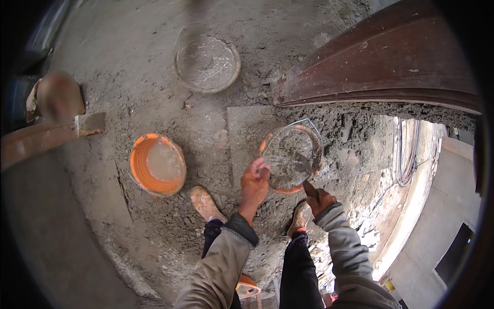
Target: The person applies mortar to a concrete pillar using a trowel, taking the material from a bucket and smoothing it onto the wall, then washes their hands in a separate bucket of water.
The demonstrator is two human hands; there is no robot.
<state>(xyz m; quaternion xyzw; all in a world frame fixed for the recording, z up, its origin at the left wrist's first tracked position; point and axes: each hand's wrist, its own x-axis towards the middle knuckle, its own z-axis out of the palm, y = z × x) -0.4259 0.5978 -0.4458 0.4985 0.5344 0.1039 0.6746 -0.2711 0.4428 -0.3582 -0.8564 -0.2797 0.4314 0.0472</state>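
An orange bucket of grey mortar [286,144] with a wire handle stands in front of me on the dirty floor. My left hand [256,179] is at its left rim, fingers curled onto it. My right hand [320,199] is closed round the handle of a trowel [303,165], whose blade is in the mortar near the bucket's right side. To my left stands another orange bucket [140,167] holding cloudy liquid. Farther ahead is a mortar-coated bucket [226,77] with wet grey contents and a raised wire handle.
A dark red wooden panel [370,62] crosses the upper right, mortar heaped along its edge. A curved board [36,141] and a blurred brownish object [56,95] are at the left. Coiled cables [406,159] hang at the right. My boots [205,202] flank my left forearm and right hand.
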